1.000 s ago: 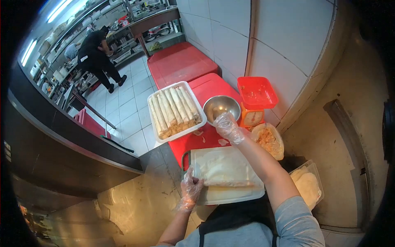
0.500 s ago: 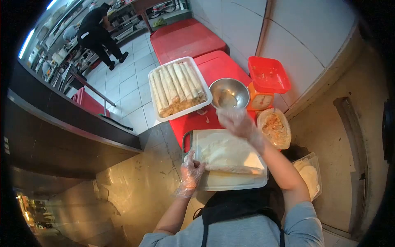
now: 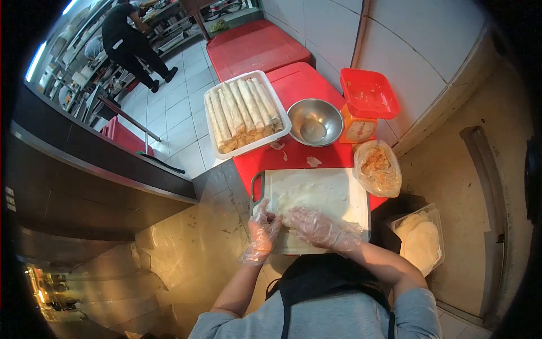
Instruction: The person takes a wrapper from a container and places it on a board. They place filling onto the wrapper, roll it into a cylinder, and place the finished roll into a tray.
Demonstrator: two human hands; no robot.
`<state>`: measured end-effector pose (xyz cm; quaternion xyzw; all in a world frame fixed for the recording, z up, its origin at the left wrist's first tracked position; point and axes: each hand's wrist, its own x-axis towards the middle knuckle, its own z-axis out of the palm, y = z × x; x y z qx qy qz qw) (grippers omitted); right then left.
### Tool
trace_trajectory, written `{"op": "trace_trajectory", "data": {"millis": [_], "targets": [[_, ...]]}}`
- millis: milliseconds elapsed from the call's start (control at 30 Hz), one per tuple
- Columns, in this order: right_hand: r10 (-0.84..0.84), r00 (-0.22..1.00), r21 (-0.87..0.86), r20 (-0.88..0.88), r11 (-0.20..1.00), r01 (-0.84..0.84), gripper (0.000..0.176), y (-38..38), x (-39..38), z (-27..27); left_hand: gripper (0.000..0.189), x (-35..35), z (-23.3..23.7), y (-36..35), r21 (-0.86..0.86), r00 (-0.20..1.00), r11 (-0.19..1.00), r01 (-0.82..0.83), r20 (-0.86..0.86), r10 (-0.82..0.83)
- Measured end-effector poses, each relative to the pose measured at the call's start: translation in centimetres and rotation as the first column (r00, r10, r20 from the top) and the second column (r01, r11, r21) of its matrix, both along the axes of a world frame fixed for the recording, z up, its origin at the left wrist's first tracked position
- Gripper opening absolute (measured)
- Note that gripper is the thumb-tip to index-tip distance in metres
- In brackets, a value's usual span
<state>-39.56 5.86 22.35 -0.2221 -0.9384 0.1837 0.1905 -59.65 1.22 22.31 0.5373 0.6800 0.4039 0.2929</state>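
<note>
A thin pale wrapper sheet (image 3: 316,195) lies on the white cutting board (image 3: 361,186), its near edge rolled into a long spring roll that is now mostly covered by my hands. My left hand (image 3: 263,230), in a clear plastic glove, pinches the roll's left end at the board's left edge. Close beside it, my gloved right hand (image 3: 314,227) curls over the roll with palm down. Beyond the board, a white tray (image 3: 248,148) holds several long finished rolls (image 3: 240,110).
A steel bowl (image 3: 315,122) sits beside an orange scale (image 3: 358,129) with a red pan (image 3: 370,93). Shredded filling (image 3: 377,164) fills a plastic-lined container. Round wrappers (image 3: 419,240) sit in a box at lower right. Another person (image 3: 127,42) bends over far shelves.
My right hand has come down from in front of the bowl onto the roll, near my left hand. The left hand keeps its hold on the roll's end.
</note>
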Motion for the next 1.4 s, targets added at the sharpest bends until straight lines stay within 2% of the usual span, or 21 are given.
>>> {"op": "trace_trajectory", "data": {"millis": [100,167,200,233,267,333,367,467,500,600,700,767,800,900,1000,1100,1200,1267,1300,1367,1400], "targets": [[-0.051,0.996,-0.025,-0.080,0.998,0.049,0.043,-0.7,-0.1,-1.1,0.053,0.7,0.4,-0.8,0.001,0.995,0.998,0.056,-0.087,-0.056],[-0.049,0.995,-0.043,-0.082,0.998,0.046,0.041,-0.4,-0.1,-1.7,0.049,1.4,1.4,-1.6,-0.117,0.937,0.979,0.169,-0.290,-0.196],[-0.056,0.997,-0.150,-0.056,0.988,0.047,0.041,-0.2,-0.1,-1.3,0.049,1.9,2.7,-2.0,-0.179,0.886,0.961,0.212,-0.379,-0.266],[-0.059,0.998,-0.255,-0.029,0.966,0.050,0.040,0.1,-0.3,-0.7,0.052,3.1,7.8,-1.3,-0.439,0.864,0.852,0.285,-0.267,-0.427],[-0.059,0.998,-0.359,-0.002,0.932,0.054,0.040,0.4,-0.4,-0.3,0.052,3.1,8.0,-1.6,-0.376,0.824,0.860,0.347,-0.316,-0.470],[0.135,0.991,-0.045,0.013,0.990,-0.134,0.039,1.6,0.4,-0.4,0.054,3.1,8.0,-2.8,-0.256,0.731,0.843,0.473,-0.420,-0.538],[0.223,0.974,0.113,0.042,0.967,-0.227,0.038,2.2,0.9,-0.6,0.070,2.6,6.2,-3.6,-0.262,0.629,0.824,0.502,-0.543,-0.556],[0.229,0.959,-0.070,0.165,0.973,-0.220,0.038,4.9,1.7,-1.2,0.078,2.6,6.6,-3.2,-0.430,0.434,0.763,0.482,-0.639,-0.634],[0.181,0.978,0.023,0.103,0.983,-0.184,0.040,5.6,2.1,-2.6,0.078,2.5,6.6,-3.1,-0.433,0.402,0.750,0.500,-0.651,-0.644],[-0.106,0.983,-0.125,-0.153,0.988,0.087,0.044,6.1,2.3,-2.4,0.078,1.8,6.5,-2.9,-0.457,0.298,0.705,0.542,-0.680,-0.670],[-0.007,1.000,0.090,0.002,0.996,0.006,0.049,4.2,1.1,-0.3,0.074,1.8,6.7,-2.3,-0.491,0.178,0.668,0.560,-0.716,-0.675],[0.051,0.979,0.115,0.196,0.991,-0.075,0.049,4.2,1.1,0.7,0.069,2.0,6.5,-1.8,-0.511,0.080,0.651,0.562,-0.749,-0.657],[0.080,0.953,0.124,0.291,0.985,-0.120,0.050,4.7,1.0,1.0,0.064,1.9,6.4,-1.5,-0.479,0.093,0.654,0.586,-0.761,-0.642],[-0.140,0.918,0.371,0.371,0.928,-0.009,0.049,8.4,0.9,-1.2,0.047,1.6,6.8,-0.1,-0.431,0.184,0.649,0.627,-0.727,-0.661],[-0.237,0.905,0.389,0.354,0.917,0.088,0.045,9.0,0.9,0.9,0.031,0.0,7.9,3.9,-0.421,0.292,0.606,0.675,-0.601,-0.744],[-0.086,0.995,0.068,-0.049,0.994,0.090,0.039,6.6,0.9,-1.0,0.024,-2.0,6.0,7.4,-0.348,0.347,0.568,0.746,-0.525,-0.777],[-0.110,0.981,-0.260,0.157,0.954,0.149,0.032,2.4,-0.2,2.3,0.026,-2.6,4.6,8.6,-0.302,0.450,0.563,0.769,-0.370,-0.813],[-0.163,0.981,-0.124,-0.101,0.981,0.150,0.032,0.9,-0.5,0.3,0.026,-2.9,2.9,8.7,-0.188,0.557,0.619,0.763,-0.297,-0.776],[-0.169,0.959,-0.053,-0.230,0.986,0.161,0.031,0.7,-0.7,0.7,0.029,-2.8,2.9,8.6,-0.211,0.584,0.638,0.740,-0.269,-0.766],[-0.158,0.987,-0.134,-0.013,0.979,0.155,0.033,0.6,-0.6,1.9,0.036,-2.6,3.1,8.4,-0.263,0.636,0.672,0.692,-0.217,-0.740],[-0.143,0.985,-0.169,0.095,0.973,0.158,0.034,0.8,-0.6,2.8,0.037,-2.7,3.0,8.3,-0.202,0.610,0.667,0.717,-0.281,-0.741]]}}
